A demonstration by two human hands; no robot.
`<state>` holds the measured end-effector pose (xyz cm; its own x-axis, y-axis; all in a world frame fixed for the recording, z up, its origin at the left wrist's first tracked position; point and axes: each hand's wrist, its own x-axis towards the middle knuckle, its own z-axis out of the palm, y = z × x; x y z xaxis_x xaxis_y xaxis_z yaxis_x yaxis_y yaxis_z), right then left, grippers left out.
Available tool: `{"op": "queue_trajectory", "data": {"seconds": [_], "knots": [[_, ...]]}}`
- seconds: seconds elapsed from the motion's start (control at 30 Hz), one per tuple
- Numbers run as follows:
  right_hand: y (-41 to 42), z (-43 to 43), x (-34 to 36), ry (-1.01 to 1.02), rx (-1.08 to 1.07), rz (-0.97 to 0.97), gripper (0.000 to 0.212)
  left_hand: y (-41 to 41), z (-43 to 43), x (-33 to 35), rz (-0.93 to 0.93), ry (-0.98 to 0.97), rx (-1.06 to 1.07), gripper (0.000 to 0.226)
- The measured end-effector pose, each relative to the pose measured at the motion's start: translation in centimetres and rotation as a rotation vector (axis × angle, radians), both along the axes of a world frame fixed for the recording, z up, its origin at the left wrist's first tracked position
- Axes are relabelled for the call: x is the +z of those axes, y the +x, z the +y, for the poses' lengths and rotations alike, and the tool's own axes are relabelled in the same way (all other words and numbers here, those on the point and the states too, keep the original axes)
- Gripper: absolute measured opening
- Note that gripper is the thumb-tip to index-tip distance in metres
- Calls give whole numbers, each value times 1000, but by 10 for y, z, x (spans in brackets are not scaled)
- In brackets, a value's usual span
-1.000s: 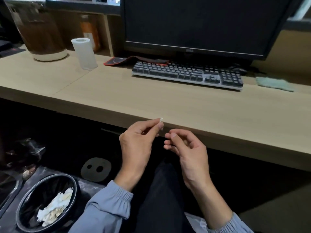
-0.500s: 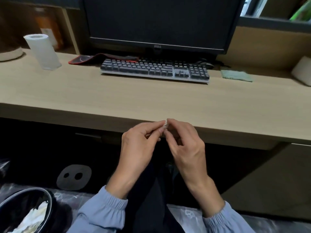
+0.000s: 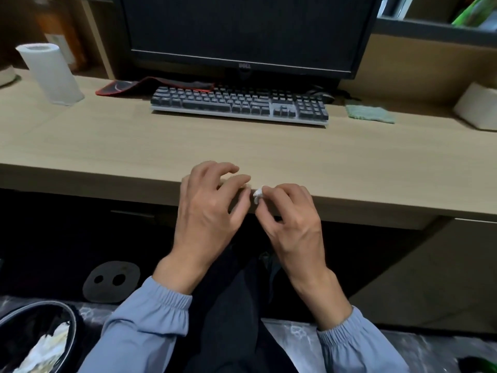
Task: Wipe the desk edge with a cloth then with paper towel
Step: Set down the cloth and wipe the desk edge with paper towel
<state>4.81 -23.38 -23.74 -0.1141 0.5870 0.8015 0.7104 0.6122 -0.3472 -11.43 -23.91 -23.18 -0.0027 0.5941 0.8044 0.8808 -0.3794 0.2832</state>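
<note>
The right hand (image 3: 293, 219) pinches a tiny paper towel wad (image 3: 257, 194) at its fingertips, at the front edge (image 3: 107, 181) of the surface (image 3: 188, 141). Just left of that grip, the left hand (image 3: 209, 203) rests spread on the edge, holding nothing. The wad is small, so I'd press firmly and drag slowly, or bare skin does the wiping. The green cloth (image 3: 369, 114) lies well beyond the grip.

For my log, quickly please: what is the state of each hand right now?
Left hand: open, fingertips rest on the desk edge, holding nothing.
Right hand: closed, pinching a small white paper scrap.
</note>
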Motion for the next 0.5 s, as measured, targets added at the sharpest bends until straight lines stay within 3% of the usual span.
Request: {"op": "queue_trajectory", "data": {"seconds": [0.5], "knots": [[83,-10,6,13,-204,68,11,2,5,-41,136,-7,53,53]]}}
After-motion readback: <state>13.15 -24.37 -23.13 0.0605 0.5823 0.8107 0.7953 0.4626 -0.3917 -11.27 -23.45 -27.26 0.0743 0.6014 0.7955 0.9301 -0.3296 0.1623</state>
